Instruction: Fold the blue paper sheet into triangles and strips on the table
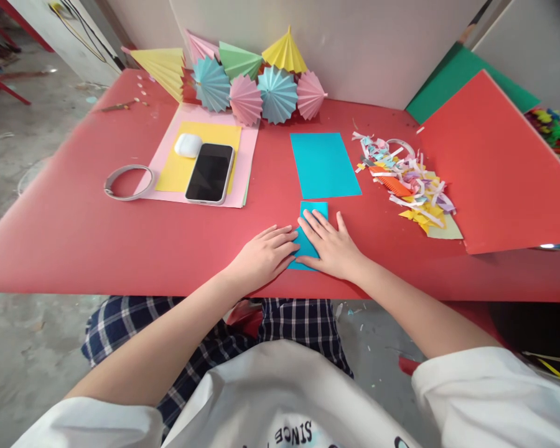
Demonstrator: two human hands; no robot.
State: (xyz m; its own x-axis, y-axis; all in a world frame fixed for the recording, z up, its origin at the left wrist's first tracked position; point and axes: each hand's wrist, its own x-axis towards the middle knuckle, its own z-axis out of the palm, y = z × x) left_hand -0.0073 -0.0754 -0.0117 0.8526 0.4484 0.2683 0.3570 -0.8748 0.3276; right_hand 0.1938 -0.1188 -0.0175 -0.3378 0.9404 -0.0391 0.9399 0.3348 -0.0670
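A folded strip of blue paper [308, 246] lies on the red table near its front edge. My right hand [331, 246] rests flat across it with fingers spread, covering much of its right side. At the paper's left edge sits my left hand [268, 252], palm down, fingers stretched out and touching the paper. Neither hand grips anything. Just beyond them a flat, unfolded sheet of blue paper [325, 165] lies by itself.
Pleated paper umbrellas [277, 93] stand along the wall. On the left are a phone [210, 173], a white earbud case [188, 145], pink paper [168, 162] and a grey ring-shaped band [129, 182]. Paper scraps [415, 177] and a large red board [499, 168] occupy the right.
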